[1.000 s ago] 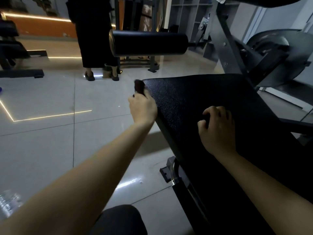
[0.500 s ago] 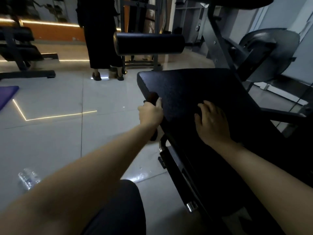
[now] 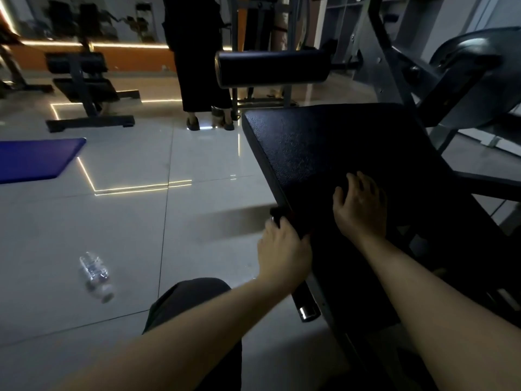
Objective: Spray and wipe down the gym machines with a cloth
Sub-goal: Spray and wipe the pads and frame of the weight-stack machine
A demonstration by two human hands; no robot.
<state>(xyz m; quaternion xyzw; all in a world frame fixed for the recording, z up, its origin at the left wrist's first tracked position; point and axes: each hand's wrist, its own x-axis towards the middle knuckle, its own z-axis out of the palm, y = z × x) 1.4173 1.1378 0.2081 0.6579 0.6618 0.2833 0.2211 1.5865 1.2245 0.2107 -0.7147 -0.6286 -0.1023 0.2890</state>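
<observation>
My left hand (image 3: 283, 249) clutches a dark, bunched cloth (image 3: 277, 215) against the left edge of the black textured vinyl bench pad (image 3: 324, 148). My right hand (image 3: 359, 206) lies flat on the pad, fingers spread, holding nothing. A clear plastic bottle (image 3: 95, 276) lies on the pale tiled floor (image 3: 197, 170), well to the left.

the right hand (image 3: 359, 206) lies on the padded surface (image 3: 324, 153); the left hand (image 3: 283, 249) grips a cloth (image 3: 278, 216) at its left edge. a roller pad (image 3: 270, 67) sits behind. a bottle (image 3: 95, 277) lies on the floor (image 3: 197, 221) to the left, with a mat (image 3: 36, 159) farther back.
</observation>
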